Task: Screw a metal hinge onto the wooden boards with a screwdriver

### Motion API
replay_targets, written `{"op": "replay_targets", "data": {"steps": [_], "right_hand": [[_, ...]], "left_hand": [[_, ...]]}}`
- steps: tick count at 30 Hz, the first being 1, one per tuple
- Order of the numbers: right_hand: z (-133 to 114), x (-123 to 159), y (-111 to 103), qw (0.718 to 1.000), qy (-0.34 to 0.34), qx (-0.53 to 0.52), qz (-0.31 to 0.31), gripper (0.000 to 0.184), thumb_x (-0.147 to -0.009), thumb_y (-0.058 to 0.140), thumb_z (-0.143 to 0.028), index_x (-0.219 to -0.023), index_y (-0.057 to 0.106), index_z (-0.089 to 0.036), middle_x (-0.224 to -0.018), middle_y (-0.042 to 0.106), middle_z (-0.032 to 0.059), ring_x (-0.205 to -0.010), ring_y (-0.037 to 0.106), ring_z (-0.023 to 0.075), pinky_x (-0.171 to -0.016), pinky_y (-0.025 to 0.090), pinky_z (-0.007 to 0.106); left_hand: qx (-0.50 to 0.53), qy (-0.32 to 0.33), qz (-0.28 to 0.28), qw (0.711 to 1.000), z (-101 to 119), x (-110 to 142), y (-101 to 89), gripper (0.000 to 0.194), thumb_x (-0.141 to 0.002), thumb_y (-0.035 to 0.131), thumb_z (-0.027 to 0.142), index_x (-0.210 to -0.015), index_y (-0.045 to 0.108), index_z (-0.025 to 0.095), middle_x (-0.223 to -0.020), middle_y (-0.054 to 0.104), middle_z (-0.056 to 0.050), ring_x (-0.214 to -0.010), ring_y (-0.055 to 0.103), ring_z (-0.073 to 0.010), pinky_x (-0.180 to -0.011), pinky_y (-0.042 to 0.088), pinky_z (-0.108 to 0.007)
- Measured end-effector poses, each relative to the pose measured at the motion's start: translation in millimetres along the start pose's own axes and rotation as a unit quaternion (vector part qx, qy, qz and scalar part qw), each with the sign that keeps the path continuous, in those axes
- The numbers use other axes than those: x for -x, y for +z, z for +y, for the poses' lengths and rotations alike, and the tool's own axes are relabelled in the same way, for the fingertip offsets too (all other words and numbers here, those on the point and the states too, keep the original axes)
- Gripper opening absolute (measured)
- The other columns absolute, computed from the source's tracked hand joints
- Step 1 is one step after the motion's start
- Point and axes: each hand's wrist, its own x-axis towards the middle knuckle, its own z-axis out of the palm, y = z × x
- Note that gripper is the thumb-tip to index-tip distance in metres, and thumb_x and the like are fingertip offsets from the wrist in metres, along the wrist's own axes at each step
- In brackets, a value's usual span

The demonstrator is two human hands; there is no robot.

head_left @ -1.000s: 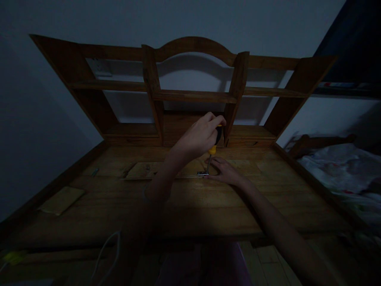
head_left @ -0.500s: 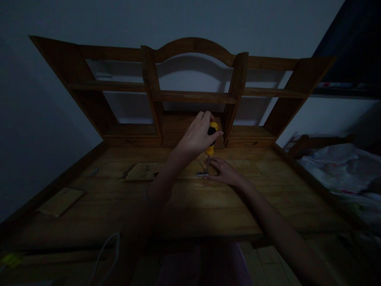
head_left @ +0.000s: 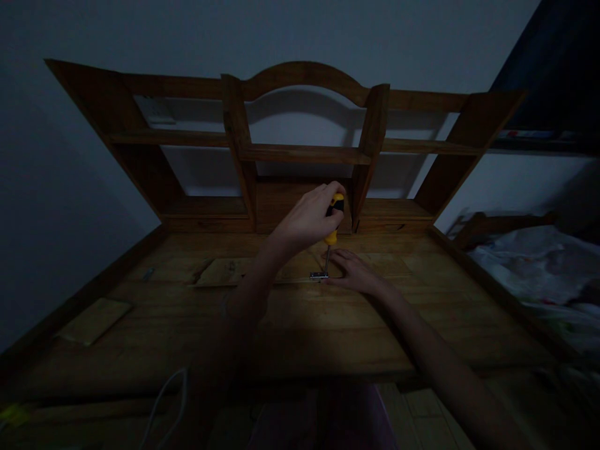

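Note:
My left hand (head_left: 310,215) is wrapped round the yellow and black handle of a screwdriver (head_left: 332,232), which stands upright with its tip on a small metal hinge (head_left: 319,275). The hinge lies on a flat wooden panel (head_left: 225,270) resting on the wooden desk (head_left: 300,325). My right hand (head_left: 355,271) lies flat on the panel just right of the hinge, fingers stretched out and touching it.
A wooden shelf unit (head_left: 300,150) with an arched top stands at the back of the desk. A small wooden board (head_left: 94,320) lies at the desk's left. A white cable (head_left: 164,394) hangs at the front left. Bedding (head_left: 539,269) lies to the right. The room is dim.
My left hand has shifted its grip round the screwdriver handle, turning it. The right hand and the hinge have stayed in place.

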Motion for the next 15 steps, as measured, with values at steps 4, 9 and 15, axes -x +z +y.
{"op": "replay_targets", "data": {"steps": [4,9,15], "right_hand": [[-1.1,-0.1,-0.2,1.0,0.002,-0.001,0.002,0.066,-0.082,0.068,-0.063,-0.135,0.057,-0.025,-0.132,0.06,0.0108,-0.125,0.056,0.0292,-0.107,0.045,0.046],[-1.2,0.6,0.2,1.0,0.001,0.002,0.002,0.066,-0.084,0.067,-0.063,-0.135,0.056,-0.024,-0.133,0.059,0.0113,-0.124,0.056,0.029,-0.108,0.044,0.045],[4.4,1.1,5.4,1.0,-0.005,0.006,0.013,0.068,-0.083,0.067,-0.064,-0.137,0.056,-0.024,-0.133,0.06,0.0116,-0.124,0.056,0.0294,-0.107,0.045,0.046]], "left_hand": [[0.002,0.018,0.01,1.0,0.3,-0.7,0.9,0.026,-0.091,0.059,0.026,-0.116,0.06,0.02,-0.108,0.063,-0.006,-0.099,0.061,-0.02,-0.092,0.048,-0.034],[0.007,0.01,0.029,1.0,-3.0,-1.3,0.6,0.025,-0.085,0.069,0.028,-0.108,0.062,0.022,-0.107,0.06,-0.006,-0.097,0.06,-0.0189,-0.088,0.049,-0.032],[-0.022,0.023,0.013,0.999,-3.3,0.2,4.9,0.031,-0.088,0.052,0.015,-0.118,0.056,0.02,-0.112,0.061,-0.008,-0.104,0.06,-0.021,-0.095,0.048,-0.035]]}}
